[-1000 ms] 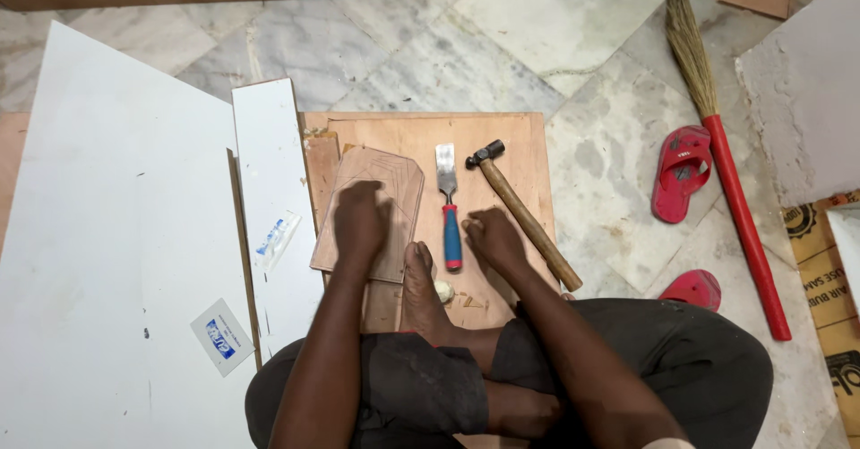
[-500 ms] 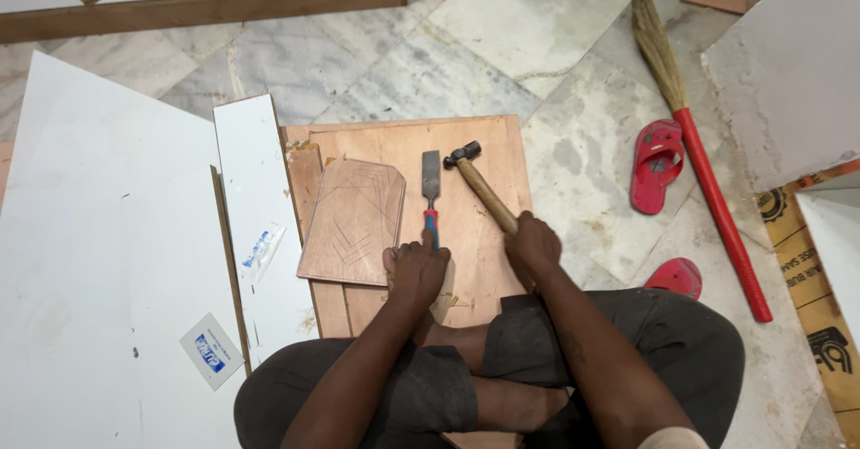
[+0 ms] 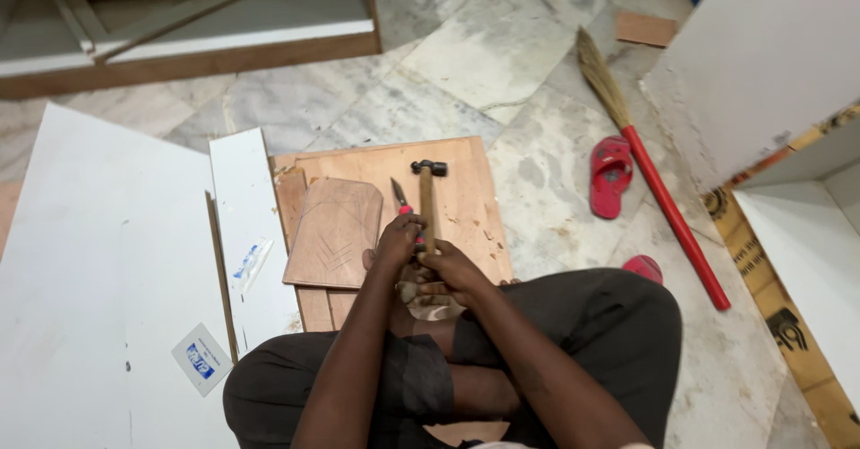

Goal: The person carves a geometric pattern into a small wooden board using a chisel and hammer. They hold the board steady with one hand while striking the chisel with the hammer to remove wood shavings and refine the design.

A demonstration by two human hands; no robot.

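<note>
Moved: both hands came together at near edge of board since 0.5 s ago; hammer lifted off board, chisel picked up too.
L hand (image 3: 397, 241): grip pinched round chisel (image 3: 400, 200), red handle in the fist, blade pointing far.
R hand (image 3: 451, 268): grip wrapped tight on hammer (image 3: 427, 200) handle, low end; black head far, over the board.
Hands: touching, R just near-right of L.
Board (image 3: 466, 200): plywood, flat on floor in front of crossed legs.
Shaped piece (image 3: 336, 232): brown, cut corners, pencil lines; lies on board's left part, just left of L hand, untouched.
White strip (image 3: 249, 234): left of board, alongside.
White panel (image 3: 90, 279): far left, big, w/ sticker.
Broom (image 3: 652, 173): right, red stick, well apart.
Red slipper (image 3: 610, 177): beside broom, left of stick.
Floor (image 3: 502, 55): marble tiles.
</note>
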